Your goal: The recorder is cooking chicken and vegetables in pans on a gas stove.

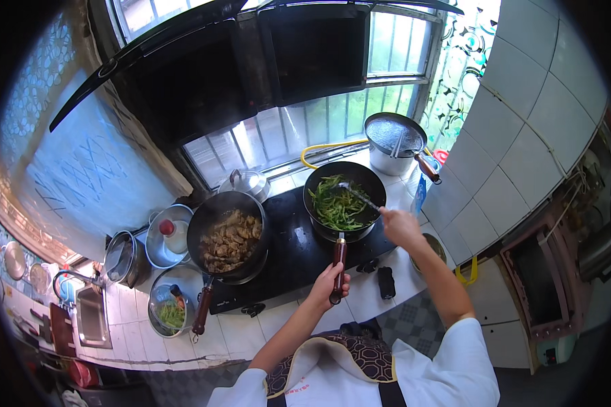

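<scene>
My left hand (327, 286) is closed around the dark wooden handle (340, 254) of a black wok (379, 191) on the right burner. In that wok lie cut green vegetables (338, 206). My right hand (401, 227) grips a metal cooking spatula (361, 196), its head among the greens. To the left, a second black wok (196, 224) holds browned chunks of food (231, 241), which look like meat. Its wooden handle (202, 310) points towards me. Both woks stand on a black gas stove (293, 246).
Behind the right wok stands a pot with a pan (394, 132) on top. Metal basins (155, 241), a glass-covered bowl of greens (170, 310) and a sink (92, 315) are at left. A black object (386, 283) lies near the front edge. A range hood (315, 56) hangs above.
</scene>
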{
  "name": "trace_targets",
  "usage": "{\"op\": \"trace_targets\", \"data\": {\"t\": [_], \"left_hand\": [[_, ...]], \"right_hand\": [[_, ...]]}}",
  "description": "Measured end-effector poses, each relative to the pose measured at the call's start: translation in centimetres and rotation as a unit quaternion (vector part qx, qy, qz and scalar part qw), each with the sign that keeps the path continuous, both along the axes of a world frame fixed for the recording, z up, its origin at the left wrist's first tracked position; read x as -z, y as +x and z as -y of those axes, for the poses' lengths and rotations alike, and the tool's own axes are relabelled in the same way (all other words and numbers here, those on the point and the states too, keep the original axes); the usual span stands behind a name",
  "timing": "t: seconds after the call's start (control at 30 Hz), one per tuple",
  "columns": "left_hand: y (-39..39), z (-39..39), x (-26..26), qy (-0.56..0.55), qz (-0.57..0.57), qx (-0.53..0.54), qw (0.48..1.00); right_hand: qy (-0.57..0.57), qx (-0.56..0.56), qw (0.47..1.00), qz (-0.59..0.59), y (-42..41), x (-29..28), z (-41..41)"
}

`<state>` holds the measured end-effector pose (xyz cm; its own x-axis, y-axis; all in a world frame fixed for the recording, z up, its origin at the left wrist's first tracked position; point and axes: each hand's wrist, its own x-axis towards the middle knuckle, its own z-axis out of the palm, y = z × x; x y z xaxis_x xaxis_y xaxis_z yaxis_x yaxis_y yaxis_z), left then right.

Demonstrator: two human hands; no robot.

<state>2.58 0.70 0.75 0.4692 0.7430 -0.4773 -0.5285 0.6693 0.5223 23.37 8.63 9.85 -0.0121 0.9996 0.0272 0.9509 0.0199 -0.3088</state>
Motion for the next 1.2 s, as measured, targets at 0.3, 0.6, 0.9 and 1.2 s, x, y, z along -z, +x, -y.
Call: {"op": "trace_targets", "data": {"t": [0.3, 0.6, 0.9, 1.2], "left_hand": [[-0.3, 0.2, 0.3, 0.003, -0.003, -0.007, 1.000], [0.0, -0.1, -0.5, 0.004, -0.015, -0.015, 1.000], [-0.3, -0.1, -0.5, -0.003, -0.016, -0.016, 1.000], [-2.7, -1.3, -1.4, 0.031, -0.072, 0.040, 0.996]], "right_hand": [[-0.025, -0.043, 0.994, 0.093, 1.3, -7.0, 7.3], [-0.033, -0.018, 0.991, 0.130, -0.6, -1.6, 2.7], [-0.044, -0.017, 0.996, 0.069, 0.7, -2.7, 2.5], [-0.065, 0.009, 0.997, 0.049, 5.3, 3.0, -4.0]]}}
